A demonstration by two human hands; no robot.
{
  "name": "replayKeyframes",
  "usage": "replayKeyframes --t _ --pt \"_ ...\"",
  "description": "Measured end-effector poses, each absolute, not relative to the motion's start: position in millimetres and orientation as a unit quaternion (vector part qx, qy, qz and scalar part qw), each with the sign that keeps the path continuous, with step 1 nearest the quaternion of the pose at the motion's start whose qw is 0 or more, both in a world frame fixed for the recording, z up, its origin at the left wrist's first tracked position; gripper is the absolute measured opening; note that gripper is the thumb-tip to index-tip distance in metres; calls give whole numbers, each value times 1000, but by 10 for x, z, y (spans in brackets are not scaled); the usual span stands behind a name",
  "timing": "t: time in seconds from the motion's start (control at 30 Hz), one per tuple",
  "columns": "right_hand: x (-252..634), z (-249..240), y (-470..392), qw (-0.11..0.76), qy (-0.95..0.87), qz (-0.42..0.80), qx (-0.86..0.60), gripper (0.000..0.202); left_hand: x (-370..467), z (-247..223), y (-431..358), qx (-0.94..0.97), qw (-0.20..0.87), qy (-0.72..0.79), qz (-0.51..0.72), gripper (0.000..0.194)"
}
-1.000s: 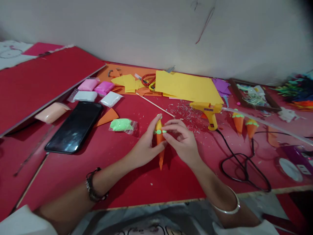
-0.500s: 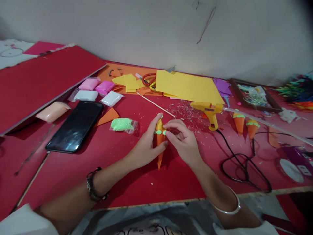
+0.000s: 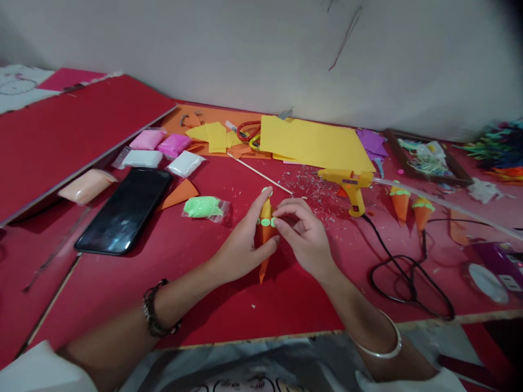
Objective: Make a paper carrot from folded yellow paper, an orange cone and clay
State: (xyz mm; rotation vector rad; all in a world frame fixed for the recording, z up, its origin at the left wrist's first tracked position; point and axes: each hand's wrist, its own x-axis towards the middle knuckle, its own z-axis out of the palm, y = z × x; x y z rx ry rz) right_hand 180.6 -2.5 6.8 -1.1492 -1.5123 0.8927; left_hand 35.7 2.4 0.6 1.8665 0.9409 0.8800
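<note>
left hand point(image 3: 244, 247): fingers clamped on orange paper cone point(image 3: 265, 235). right hand point(image 3: 307, 235): fingers together at green clay dot point(image 3: 274, 222).

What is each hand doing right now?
Left hand: closed around the orange cone.
Right hand: fingertips at a green dot on the cone.

Black phone point(image 3: 125, 212) flat on red tabletop point(image 3: 229, 316), yellow glue gun point(image 3: 354, 195), thin string point(image 3: 345, 39) against pale wall point(image 3: 204, 49)
</note>
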Motion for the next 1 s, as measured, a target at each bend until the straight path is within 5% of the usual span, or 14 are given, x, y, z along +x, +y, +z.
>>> replayKeyframes --t 0.73,1.0 --pt "1842 118 -51 473 -656 359 -467 14 317 61 14 725 463 348 372 73" --pt "1875 82 0 445 -663 359 -483 14 315 51 42 652 573 353 349 76"
